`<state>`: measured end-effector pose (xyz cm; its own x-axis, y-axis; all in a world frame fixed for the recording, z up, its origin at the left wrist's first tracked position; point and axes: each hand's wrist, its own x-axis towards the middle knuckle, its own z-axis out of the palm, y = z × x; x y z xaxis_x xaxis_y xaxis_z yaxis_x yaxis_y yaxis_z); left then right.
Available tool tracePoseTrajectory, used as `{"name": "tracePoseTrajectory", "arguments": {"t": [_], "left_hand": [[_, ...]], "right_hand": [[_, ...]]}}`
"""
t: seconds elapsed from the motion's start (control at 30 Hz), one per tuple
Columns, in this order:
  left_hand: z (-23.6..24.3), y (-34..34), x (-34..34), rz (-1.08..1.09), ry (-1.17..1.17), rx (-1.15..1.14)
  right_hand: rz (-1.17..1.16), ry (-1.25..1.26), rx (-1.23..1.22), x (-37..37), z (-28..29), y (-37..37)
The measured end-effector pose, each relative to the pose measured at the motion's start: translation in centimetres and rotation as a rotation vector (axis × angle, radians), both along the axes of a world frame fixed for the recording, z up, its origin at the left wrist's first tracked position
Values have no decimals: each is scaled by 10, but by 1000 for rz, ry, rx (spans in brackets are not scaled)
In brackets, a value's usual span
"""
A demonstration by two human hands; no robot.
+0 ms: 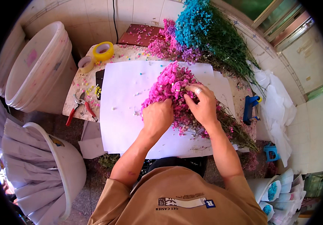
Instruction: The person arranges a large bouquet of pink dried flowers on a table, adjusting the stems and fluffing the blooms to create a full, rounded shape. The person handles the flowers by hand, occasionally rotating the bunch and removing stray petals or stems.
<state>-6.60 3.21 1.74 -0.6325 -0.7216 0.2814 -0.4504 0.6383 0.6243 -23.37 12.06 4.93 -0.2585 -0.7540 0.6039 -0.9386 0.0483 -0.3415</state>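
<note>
Well off to the left of my left hand stand nested white bins, and below them, nearer me, a white tub holding pleated grey paper. Closer to that hand, still leftward, red-handled pruners lie on the speckled table; farther from me are a tan tape roll and, just beside it, a yellow one. White paper spreads under both my hands. My left hand is curled, its thumb against the pink flowers; I can't tell whether the fingers grip any stems. The pink bunch lies on the paper between my hands, its heads beyond them. Farther out, past my right hand, is a bunch of blue flowers. My right finger and thumb are a narrow gap apart among the blossoms; whether they pinch a sprig, I can't tell. The bunch's green stems slant out rightward, below that hand. Further right sit a blue tape dispenser, then crumpled white sheeting.
</note>
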Motion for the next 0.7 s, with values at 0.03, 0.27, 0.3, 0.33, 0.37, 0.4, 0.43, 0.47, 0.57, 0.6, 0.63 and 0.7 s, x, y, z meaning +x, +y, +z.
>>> {"name": "tracePoseTrajectory", "arguments": {"t": [0.03,0.27,0.3,0.33,0.37,0.4,0.43,0.47,0.57,0.6,0.63,0.7], "left_hand": [[-4,1,2,-11,67,37],[-7,0,10,73,229,267],[-6,1,7,61,116,203],[-4,1,3,51,4,138],[-2,0,-2,40,-107,73],[-2,-1,-6,28,-218,8],[-4,-5,-9,-3,-307,50],[-5,-5,-9,8,-234,68],[-6,-6,-3,25,-34,155],[-10,-7,0,20,-21,178],[-13,-8,4,20,-7,198],[-16,-5,10,15,0,190]], "right_hand": [[9,20,0,3,-1,3],[38,-8,37,5,-5,7],[34,-2,40,6,-5,7],[30,4,43,7,-5,8],[26,11,46,8,-5,10],[45,16,53,10,-3,11],[55,22,59,13,0,14],[64,27,64,16,4,17],[112,-97,65,22,16,33],[128,-151,42,24,21,39],[127,-153,50,22,28,50],[163,-262,3,12,41,69]]}}
